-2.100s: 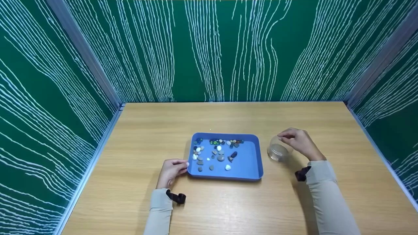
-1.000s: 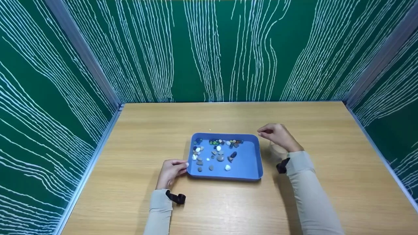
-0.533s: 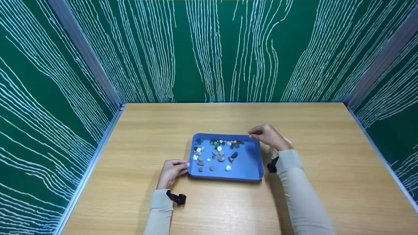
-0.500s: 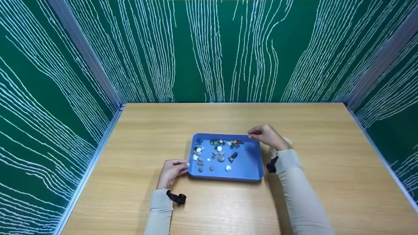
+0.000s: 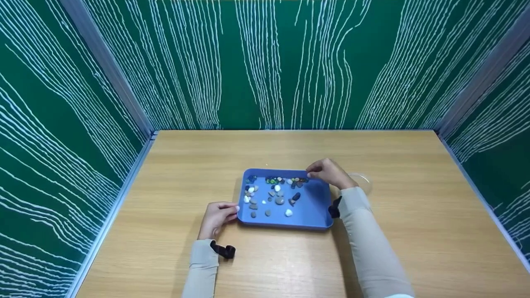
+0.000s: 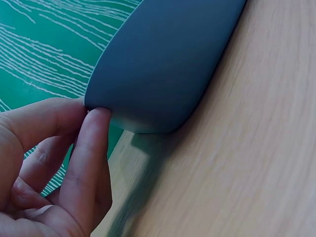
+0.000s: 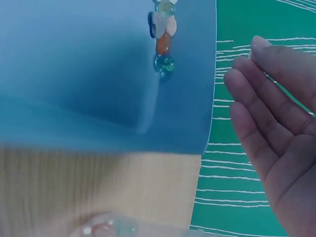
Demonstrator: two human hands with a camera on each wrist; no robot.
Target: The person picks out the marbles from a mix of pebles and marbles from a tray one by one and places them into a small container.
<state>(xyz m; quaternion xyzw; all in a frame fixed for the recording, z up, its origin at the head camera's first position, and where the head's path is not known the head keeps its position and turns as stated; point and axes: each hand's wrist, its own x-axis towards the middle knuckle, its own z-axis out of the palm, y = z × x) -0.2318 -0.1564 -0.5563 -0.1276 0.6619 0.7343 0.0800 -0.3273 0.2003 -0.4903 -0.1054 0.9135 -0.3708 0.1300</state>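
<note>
I have the blue tray (image 5: 313, 209) on the counter (image 5: 265, 265), well in from the far edge; it looks light and stiff, best taken by opposite rims, though the pebbles (image 5: 280, 200) could slide. The left hand (image 5: 215, 218) pinches the tray's near left corner. The right hand (image 5: 331, 172) hovers, loosely bent, at its far edge; I can't tell whether it holds anything. The right wrist (image 5: 346, 183) partly hides a clear jar (image 5: 364, 183).

Wood-grained counter (image 5: 265, 149), backed by a green rear panel (image 5: 298, 64) — streaked with wavering white lines — and flanked by similarly marked left (image 5: 45, 136) and right side panels (image 5: 492, 136). At the rear corners, greyish left (image 5: 108, 66) and right posts (image 5: 483, 76); along each flank, a pale edging strip (image 5: 112, 215).
</note>
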